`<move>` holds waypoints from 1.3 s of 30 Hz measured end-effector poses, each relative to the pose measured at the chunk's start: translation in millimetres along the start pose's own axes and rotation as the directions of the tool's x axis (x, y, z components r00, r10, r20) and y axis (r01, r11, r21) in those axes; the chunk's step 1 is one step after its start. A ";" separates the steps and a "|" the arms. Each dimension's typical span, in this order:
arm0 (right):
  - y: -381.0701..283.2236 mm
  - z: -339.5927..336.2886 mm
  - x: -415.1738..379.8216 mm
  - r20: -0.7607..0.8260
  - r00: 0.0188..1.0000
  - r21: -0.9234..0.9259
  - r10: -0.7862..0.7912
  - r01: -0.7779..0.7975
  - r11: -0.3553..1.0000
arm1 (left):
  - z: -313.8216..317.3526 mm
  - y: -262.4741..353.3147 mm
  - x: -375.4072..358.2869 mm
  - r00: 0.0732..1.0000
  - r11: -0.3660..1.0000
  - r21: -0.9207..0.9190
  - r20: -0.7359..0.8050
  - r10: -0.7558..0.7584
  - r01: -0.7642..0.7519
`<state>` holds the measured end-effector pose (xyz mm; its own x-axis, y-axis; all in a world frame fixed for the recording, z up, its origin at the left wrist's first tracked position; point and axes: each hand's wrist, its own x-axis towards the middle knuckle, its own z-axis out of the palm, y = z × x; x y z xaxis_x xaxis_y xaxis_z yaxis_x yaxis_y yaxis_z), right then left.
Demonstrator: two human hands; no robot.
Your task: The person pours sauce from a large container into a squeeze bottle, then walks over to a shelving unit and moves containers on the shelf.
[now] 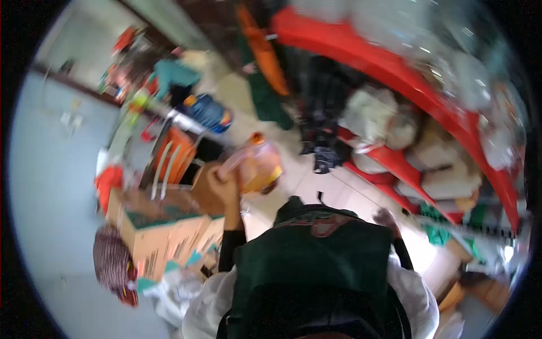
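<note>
My left hand (224, 185) is raised in front of me on the left, its fingers closed on the side of a large see-through plastic jug (258, 164). The jug has an orange cap, a pinkish upper part and a yellowish lower part. It is tilted and held above the tiled floor; blur hides exactly how the fingers grip it. My right hand (386, 219) hangs low at my right side, near the red shelves and away from the jug. Its fingers are smeared and partly hidden.
Red shelves (418, 73) carrying plastic-wrapped goods line the right side. On the left stand cardboard boxes (169, 237) and an orange chair (176, 155). A blue water jug (209, 113) is farther ahead. Pale floor tiles (339, 195) run between them. A dark bag (310, 254) covers my front.
</note>
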<state>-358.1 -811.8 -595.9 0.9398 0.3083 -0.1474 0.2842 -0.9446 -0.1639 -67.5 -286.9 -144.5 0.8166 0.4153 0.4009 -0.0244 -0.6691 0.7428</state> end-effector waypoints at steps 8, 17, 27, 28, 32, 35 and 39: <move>-83.2 -77.4 -8.8 0.366 0.786 0.282 0.499 -0.604 0.745 | -38.4 -54.5 15.5 0.990 0.818 -0.574 -0.135 -0.046 -0.040; -127.5 -144.2 13.5 0.409 0.653 0.328 0.637 -0.757 0.565 | -101.2 -84.6 23.2 0.992 0.829 -0.559 -0.087 -0.087 0.023; -59.9 -11.1 -80.3 -0.020 1.000 -0.135 -0.011 0.008 0.991 | -116.1 -30.6 16.5 0.975 0.976 -0.121 -0.148 0.165 -0.183; -71.4 -48.0 -88.3 -0.071 0.997 -0.335 -0.035 0.010 0.942 | -109.1 -42.9 4.1 0.967 0.978 -0.043 -0.165 0.193 -0.202; -77.9 -93.7 -114.9 -0.016 0.977 -0.700 0.212 -0.162 0.695 | -79.3 -74.9 -55.3 0.969 0.958 -0.187 -0.162 0.188 -0.218; -43.8 -136.3 -129.1 -0.162 0.412 0.066 0.897 -0.902 0.427 | -56.3 -27.0 -106.9 0.995 0.984 -0.147 -0.031 0.093 -0.097; 5.7 -246.7 -158.1 -0.163 -0.154 0.711 0.974 -0.703 0.008 | -34.7 10.0 -176.4 0.999 0.949 -0.315 0.040 -0.005 0.017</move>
<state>-458.2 -893.6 -332.8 0.1629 -0.9864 0.0221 -0.7938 -0.1443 -0.5908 -231.7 -345.5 -189.2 0.8390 0.3936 0.3757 -0.1909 -0.4337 0.8806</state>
